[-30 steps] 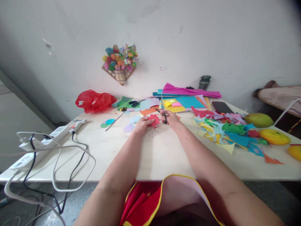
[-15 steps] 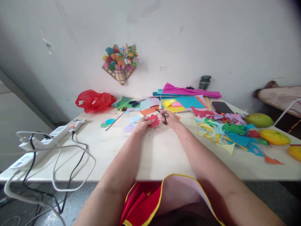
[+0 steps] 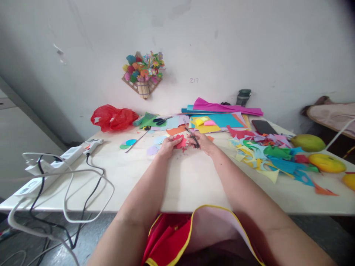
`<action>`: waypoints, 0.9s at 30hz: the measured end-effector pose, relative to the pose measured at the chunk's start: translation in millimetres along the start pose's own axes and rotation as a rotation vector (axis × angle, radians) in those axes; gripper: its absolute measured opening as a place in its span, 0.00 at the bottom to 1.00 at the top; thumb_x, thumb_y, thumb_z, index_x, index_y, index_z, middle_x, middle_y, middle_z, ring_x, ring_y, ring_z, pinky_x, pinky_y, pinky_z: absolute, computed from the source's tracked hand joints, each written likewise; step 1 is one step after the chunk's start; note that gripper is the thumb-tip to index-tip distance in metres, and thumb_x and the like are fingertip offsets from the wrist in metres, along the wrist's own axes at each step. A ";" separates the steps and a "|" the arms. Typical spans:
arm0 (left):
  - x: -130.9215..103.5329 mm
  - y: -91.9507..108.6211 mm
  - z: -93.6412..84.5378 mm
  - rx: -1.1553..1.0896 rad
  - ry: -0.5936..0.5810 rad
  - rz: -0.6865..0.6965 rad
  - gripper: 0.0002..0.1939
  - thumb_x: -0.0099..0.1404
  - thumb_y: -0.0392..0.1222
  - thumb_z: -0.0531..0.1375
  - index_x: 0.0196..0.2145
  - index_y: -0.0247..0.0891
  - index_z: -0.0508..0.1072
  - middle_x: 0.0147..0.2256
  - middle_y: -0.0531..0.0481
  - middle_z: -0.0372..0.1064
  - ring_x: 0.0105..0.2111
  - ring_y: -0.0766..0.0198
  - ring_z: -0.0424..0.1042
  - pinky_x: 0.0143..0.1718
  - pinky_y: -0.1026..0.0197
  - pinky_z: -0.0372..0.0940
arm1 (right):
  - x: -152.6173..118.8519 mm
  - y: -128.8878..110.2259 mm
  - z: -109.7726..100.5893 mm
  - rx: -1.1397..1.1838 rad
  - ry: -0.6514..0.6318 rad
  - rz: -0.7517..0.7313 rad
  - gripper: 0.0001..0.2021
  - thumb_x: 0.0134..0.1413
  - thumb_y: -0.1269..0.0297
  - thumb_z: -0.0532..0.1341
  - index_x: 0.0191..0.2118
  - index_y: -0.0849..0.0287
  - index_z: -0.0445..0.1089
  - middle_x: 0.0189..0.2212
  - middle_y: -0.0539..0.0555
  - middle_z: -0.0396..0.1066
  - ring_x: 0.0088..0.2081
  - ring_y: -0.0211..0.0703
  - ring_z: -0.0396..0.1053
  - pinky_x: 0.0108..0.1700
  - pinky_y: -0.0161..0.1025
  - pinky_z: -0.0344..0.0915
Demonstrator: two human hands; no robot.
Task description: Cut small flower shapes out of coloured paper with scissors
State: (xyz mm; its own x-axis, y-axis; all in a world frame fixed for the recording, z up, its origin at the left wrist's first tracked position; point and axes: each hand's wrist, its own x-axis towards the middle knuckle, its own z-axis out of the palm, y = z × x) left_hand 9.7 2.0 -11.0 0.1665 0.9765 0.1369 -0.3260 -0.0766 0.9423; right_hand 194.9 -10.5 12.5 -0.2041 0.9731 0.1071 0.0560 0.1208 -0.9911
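Note:
Near the middle of the white table [image 3: 194, 177], my left hand [image 3: 168, 146] pinches the left side of a red paper piece [image 3: 180, 141] with a scalloped edge. My right hand [image 3: 203, 143] is closed on the dark handles of a pair of scissors [image 3: 195, 140], just right of the red paper. The scissors' blades point away from me, up and to the left. Small red scraps [image 3: 179, 156] lie on the table below the hands. Left of my left hand are light blue and lilac paper shapes [image 3: 153, 149].
Paper scraps [image 3: 257, 151], mangoes [image 3: 326, 163] and a phone [image 3: 264, 127] lie at the right. Behind are coloured sheets [image 3: 222, 121], a second pair of scissors [image 3: 160, 120] and a red plastic bag [image 3: 112, 117]. Power strips [image 3: 68, 157] with cables occupy the left.
The scissors have tilted, their blades now leaning further left. The red paper has turned or shifted slightly left in my left hand. The whole view has shifted a little.

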 end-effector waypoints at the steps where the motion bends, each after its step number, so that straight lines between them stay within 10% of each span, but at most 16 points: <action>1: -0.3 0.8 0.3 0.000 0.005 -0.002 0.24 0.38 0.51 0.77 0.27 0.33 0.77 0.25 0.49 0.74 0.24 0.66 0.71 0.30 0.62 0.67 | 0.0 0.4 -0.8 -0.026 -0.030 -0.005 0.18 0.42 0.56 0.73 0.35 0.59 0.70 0.21 0.48 0.72 0.19 0.32 0.64 0.17 0.28 0.48; 27: 4.9 0.5 -0.7 -0.139 0.159 -0.002 0.19 0.37 0.44 0.77 0.23 0.33 0.75 0.24 0.49 0.74 0.23 0.68 0.70 0.25 0.66 0.63 | -8.2 -6.4 6.2 -0.208 -0.171 0.026 0.11 0.52 0.59 0.67 0.29 0.59 0.69 0.17 0.48 0.69 0.15 0.33 0.64 0.14 0.28 0.49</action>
State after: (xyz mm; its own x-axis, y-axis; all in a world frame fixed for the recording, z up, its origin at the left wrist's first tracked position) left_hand 9.7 6.9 -10.1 0.0220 0.9970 0.0747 -0.4525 -0.0567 0.8899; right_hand 190.2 -20.5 17.5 -0.3614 0.9311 0.0489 0.2593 0.1508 -0.9540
